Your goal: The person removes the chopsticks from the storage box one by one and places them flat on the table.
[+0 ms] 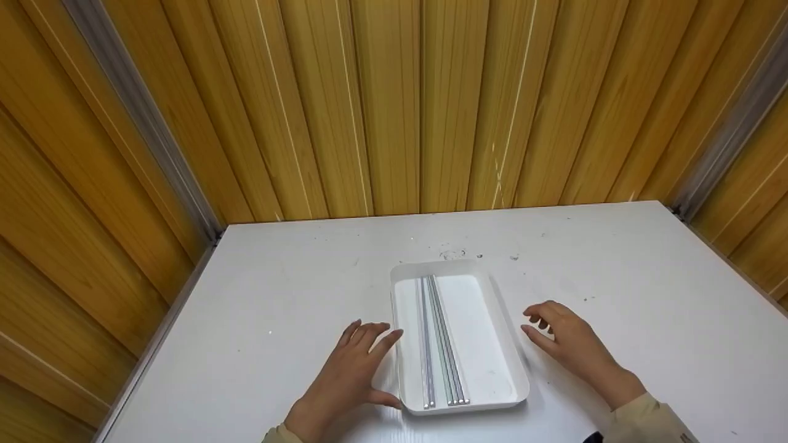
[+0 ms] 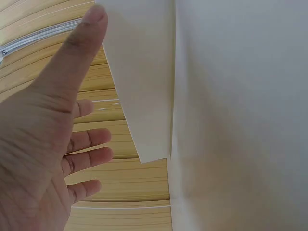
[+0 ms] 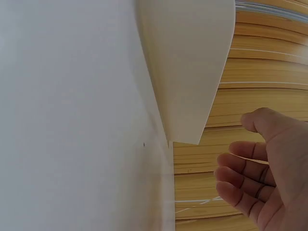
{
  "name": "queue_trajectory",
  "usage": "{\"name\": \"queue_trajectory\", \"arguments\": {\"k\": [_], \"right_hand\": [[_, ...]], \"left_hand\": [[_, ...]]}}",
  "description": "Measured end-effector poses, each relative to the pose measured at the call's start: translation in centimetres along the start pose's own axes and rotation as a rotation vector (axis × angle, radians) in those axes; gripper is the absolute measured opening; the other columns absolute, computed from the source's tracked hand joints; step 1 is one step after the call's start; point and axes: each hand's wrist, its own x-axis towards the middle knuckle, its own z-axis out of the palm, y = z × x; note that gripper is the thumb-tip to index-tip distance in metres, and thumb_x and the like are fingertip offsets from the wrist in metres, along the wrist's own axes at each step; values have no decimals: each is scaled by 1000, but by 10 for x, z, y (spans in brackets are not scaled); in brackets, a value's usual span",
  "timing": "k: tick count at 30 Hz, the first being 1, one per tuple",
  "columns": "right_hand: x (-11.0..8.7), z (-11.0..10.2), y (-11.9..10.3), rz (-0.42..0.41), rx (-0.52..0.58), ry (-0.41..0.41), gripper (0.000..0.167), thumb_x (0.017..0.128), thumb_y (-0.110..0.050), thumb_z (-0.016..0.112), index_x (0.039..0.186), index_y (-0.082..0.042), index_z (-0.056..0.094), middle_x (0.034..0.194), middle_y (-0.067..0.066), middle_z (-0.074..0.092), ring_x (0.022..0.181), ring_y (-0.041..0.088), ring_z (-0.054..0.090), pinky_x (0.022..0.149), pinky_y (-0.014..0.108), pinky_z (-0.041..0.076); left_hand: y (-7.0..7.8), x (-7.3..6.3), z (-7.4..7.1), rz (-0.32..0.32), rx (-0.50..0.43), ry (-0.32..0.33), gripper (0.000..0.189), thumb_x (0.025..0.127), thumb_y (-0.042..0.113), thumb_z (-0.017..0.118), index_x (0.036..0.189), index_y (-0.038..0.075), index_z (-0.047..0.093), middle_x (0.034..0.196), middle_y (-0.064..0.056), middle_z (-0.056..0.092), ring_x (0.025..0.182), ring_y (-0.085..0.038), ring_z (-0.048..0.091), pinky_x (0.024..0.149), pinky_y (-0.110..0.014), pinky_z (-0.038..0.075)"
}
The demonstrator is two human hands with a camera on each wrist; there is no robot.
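Note:
A shallow white rectangular tray (image 1: 502, 320) sits on the table. Inside, toward its left side, lie several long thin sticks (image 1: 440, 332) in pale purple and green tints with shiny near ends, running lengthwise in two groups. My left hand (image 1: 354, 369) is at the tray's left side, fingers spread, thumb by the near left corner. In the left wrist view the tray's outer wall (image 2: 139, 82) rises beside the thumb. My right hand (image 1: 572, 341) hovers off the tray's right side, fingers loosely bent, holding nothing. The right wrist view shows a gap between its fingers and the tray wall (image 3: 192, 72).
The white table (image 1: 295, 283) has small dark marks (image 1: 455, 254) beyond the tray. Wood-patterned panels (image 1: 394, 111) stand behind it and at both sides, with grey metal posts (image 1: 148, 117) at the corners.

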Motion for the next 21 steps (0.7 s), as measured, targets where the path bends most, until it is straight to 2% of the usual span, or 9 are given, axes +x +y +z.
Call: {"name": "queue_trajectory", "arguments": {"k": [6,13,21], "right_hand": [[2,2,-7,-61,29,43,13,80,-8,75,91,-12,67,87,-8,62,73,10,58,62,19,51],[9,3,-14,-143,53,89,15,77,-4,76,85,-13,67,82,-11,60,70,6,55,58,17,48],[13,8,-23,-186,61,71,14,79,-4,74,84,-13,65,80,-10,60,68,7,55,56,17,47]], "left_hand": [[3,1,0,17,-18,-2,102,49,73,72,131,15,53,125,-3,58,115,-19,54,105,-44,44],[4,6,0,16,-32,-15,95,49,72,73,122,14,57,120,0,60,112,-17,57,104,-43,44],[5,4,3,58,-30,47,89,47,73,71,112,13,60,111,1,61,105,-15,58,101,-40,47]]}}
